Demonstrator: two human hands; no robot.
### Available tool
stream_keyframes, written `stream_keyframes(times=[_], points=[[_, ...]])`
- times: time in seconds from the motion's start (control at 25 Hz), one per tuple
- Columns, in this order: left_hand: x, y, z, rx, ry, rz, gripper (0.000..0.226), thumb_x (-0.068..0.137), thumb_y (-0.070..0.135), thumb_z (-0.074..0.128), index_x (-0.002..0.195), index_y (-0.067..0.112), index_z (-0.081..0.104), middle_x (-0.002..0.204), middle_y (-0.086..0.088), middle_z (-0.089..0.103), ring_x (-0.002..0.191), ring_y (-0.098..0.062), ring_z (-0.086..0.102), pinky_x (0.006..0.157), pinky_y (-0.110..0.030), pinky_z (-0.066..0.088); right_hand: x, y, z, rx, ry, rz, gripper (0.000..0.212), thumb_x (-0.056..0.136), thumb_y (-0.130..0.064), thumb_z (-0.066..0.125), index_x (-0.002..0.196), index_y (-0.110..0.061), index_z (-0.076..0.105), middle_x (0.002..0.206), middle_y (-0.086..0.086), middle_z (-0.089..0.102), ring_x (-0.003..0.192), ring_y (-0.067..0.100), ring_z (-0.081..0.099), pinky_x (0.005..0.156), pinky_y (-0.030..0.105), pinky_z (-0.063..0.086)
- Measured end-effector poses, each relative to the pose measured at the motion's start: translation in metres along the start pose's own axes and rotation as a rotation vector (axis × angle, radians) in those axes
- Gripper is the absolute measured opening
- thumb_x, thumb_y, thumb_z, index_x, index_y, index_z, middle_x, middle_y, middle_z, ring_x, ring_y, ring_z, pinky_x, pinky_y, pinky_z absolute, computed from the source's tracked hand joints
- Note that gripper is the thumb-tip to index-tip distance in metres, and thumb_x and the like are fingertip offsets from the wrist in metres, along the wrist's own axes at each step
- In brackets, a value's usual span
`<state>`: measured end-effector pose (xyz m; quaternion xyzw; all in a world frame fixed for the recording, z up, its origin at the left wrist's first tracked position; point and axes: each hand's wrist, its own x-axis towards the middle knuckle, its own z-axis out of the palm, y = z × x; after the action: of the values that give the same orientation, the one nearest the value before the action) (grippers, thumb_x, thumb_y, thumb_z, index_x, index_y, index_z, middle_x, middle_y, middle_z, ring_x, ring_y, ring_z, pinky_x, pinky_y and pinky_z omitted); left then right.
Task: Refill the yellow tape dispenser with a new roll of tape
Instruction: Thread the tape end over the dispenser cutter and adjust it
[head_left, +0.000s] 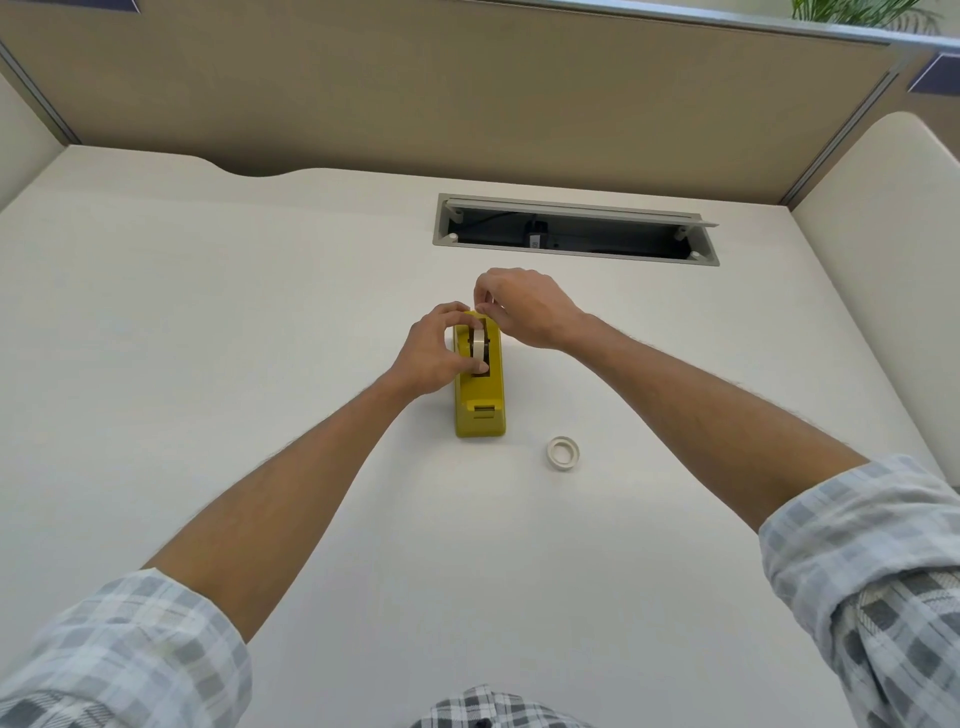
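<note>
In the middle of the white desk (208, 312), the left hand (434, 358) curls around a roll of tape (478, 347) — thumb on the near edge, fingers over the far side. The roll stands upright in the slot of the yellow tape dispenser (480, 410). The right hand (524, 312) is just past it, at the far end of the dispenser, with its fingertips pinched together on something small there — what it is, I cannot tell. The dispenser's long side runs near to far, under both hands. A second roll (563, 454) lies flat on the desk, near and to the right, apart from the dispenser. Farther back is an open cable slot (574, 229). Checked sleeves (130, 649) are rolled up on both arms.
</note>
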<state>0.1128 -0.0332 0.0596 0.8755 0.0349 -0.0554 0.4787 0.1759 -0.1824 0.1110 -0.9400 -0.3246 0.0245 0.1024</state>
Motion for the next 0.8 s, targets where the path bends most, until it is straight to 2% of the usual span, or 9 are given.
stream_keyframes(times=[0.2, 0.36, 0.52, 0.64, 0.8], points=[[-0.001, -0.003, 0.002, -0.019, 0.029, 0.013, 0.055, 0.060, 0.017, 0.090, 0.109, 0.021, 0.067, 0.140, 0.005, 0.048, 0.123, -0.016, 0.046, 0.094, -0.028, 0.036, -0.001, 0.001, 0.002, 0.032, 0.024, 0.029, 0.018, 0.100, -0.023, 0.055, 0.110, -0.013, 0.066, 0.112, 0.003, 0.069, 0.092, 0.019, 0.064, 0.079, 0.033, 0.057], [-0.004, -0.002, 0.002, -0.023, 0.036, 0.047, 0.053, 0.061, 0.017, 0.090, 0.107, 0.021, 0.063, 0.138, 0.006, 0.049, 0.118, -0.011, 0.045, 0.096, -0.028, 0.035, -0.002, 0.002, 0.002, 0.123, 0.008, 0.042, 0.016, 0.099, -0.022, 0.057, 0.109, -0.014, 0.066, 0.109, 0.003, 0.069, 0.093, 0.018, 0.063, 0.076, 0.028, 0.052], [-0.008, -0.003, 0.000, 0.008, 0.029, 0.087, 0.053, 0.063, 0.021, 0.089, 0.109, 0.022, 0.063, 0.137, 0.005, 0.049, 0.123, -0.013, 0.045, 0.099, -0.028, 0.035, -0.007, 0.006, -0.002, 0.200, -0.062, 0.043, 0.015, 0.098, -0.021, 0.058, 0.108, -0.014, 0.066, 0.108, 0.003, 0.070, 0.095, 0.019, 0.064, 0.080, 0.035, 0.056], [-0.012, -0.005, -0.002, 0.040, 0.048, 0.151, 0.043, 0.073, 0.031, 0.083, 0.112, 0.024, 0.065, 0.139, 0.004, 0.047, 0.124, -0.011, 0.042, 0.097, -0.026, 0.033, -0.013, 0.007, -0.003, 0.254, -0.067, 0.036, 0.014, 0.096, -0.020, 0.060, 0.107, -0.013, 0.066, 0.105, 0.003, 0.070, 0.094, 0.019, 0.065, 0.081, 0.034, 0.057], [-0.018, -0.006, -0.002, 0.050, 0.124, 0.247, 0.027, 0.081, 0.019, 0.075, 0.107, 0.017, 0.067, 0.128, 0.001, 0.057, 0.122, -0.017, 0.050, 0.103, -0.037, 0.042, -0.023, 0.002, 0.001, 0.339, -0.040, 0.014, 0.009, 0.095, -0.020, 0.063, 0.102, -0.014, 0.066, 0.102, 0.004, 0.072, 0.092, 0.017, 0.066, 0.078, 0.029, 0.056]])
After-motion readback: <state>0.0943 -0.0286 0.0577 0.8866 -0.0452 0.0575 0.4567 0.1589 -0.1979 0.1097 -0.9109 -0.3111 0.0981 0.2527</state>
